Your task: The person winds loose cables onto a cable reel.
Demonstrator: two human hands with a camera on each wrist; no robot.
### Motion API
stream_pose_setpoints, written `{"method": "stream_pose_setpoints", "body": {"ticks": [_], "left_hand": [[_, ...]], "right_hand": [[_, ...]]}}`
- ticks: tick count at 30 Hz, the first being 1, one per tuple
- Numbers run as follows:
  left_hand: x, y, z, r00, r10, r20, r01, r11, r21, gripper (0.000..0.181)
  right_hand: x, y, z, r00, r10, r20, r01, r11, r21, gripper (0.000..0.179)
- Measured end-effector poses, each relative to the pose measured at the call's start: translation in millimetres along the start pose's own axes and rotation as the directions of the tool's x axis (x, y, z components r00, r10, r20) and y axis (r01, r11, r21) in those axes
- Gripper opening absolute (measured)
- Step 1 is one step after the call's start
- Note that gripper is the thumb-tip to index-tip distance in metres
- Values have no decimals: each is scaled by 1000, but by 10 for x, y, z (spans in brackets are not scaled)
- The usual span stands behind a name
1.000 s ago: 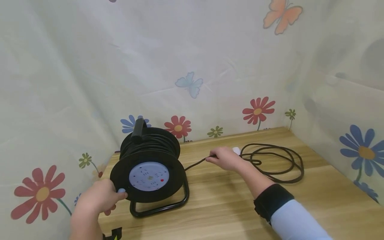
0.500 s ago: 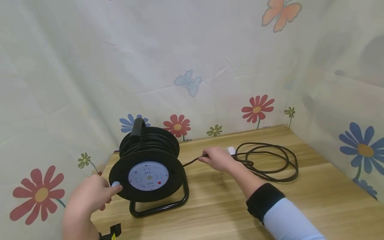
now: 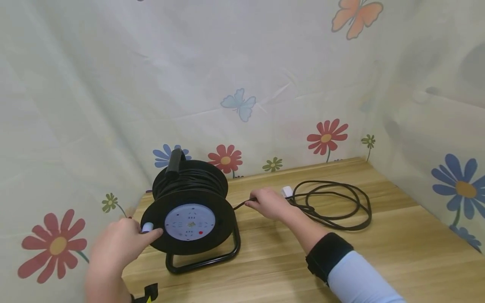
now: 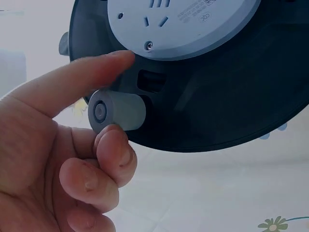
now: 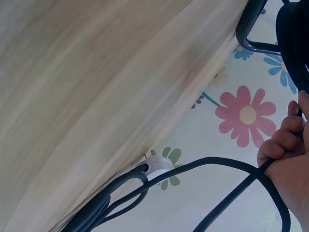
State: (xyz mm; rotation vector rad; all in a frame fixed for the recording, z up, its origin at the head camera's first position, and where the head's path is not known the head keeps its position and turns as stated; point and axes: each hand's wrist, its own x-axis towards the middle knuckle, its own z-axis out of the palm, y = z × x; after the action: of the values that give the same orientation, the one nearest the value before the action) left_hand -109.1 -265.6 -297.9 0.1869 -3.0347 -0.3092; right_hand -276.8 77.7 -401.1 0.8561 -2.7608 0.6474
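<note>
A black cable reel [image 3: 223,227] with a pale round socket panel [image 3: 189,221] and a red button stands on a black tube frame at left on the table. My left hand [image 3: 117,244] is at the reel's left edge, fingers curled about its pale crank knob [image 4: 120,110]. The thumb stretches above the knob toward the socket panel in the left wrist view. To the right of the reel, my right hand [image 3: 270,204] grips the black cable [image 3: 239,205] that runs off the drum. In the right wrist view its fingers [image 5: 282,140] curl over the cable.
Loose cable loops [image 3: 363,223] lie on the wooden table [image 3: 398,252] to the right. A white plug [image 3: 287,192] rests beside them, just behind my right hand. Flower-printed sheeting [image 3: 182,75] rises behind the table and along both sides.
The reel's face has turned slightly clockwise, its knob rising at the left with my left hand. My right hand, the plug and the loose loops have shifted left toward the reel.
</note>
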Motion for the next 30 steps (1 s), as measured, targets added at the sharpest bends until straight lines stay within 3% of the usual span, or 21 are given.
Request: {"method": "stream_pose_setpoints", "body": {"ticks": [11, 20, 30], "left_hand": [[13, 8, 30, 998, -35, -47, 35, 999, 3, 46], [13, 12, 23, 998, -13, -57, 13, 1000, -9, 46], [19, -4, 28, 998, 3, -66, -4, 1000, -20, 45]], "right_hand": [[-18, 18, 2, 1000, 7, 24, -7, 1000, -14, 13], [-70, 108, -66, 988, 157, 12, -152, 972, -177, 16], [-114, 92, -202, 974, 222, 52, -201, 945, -259, 6]]}}
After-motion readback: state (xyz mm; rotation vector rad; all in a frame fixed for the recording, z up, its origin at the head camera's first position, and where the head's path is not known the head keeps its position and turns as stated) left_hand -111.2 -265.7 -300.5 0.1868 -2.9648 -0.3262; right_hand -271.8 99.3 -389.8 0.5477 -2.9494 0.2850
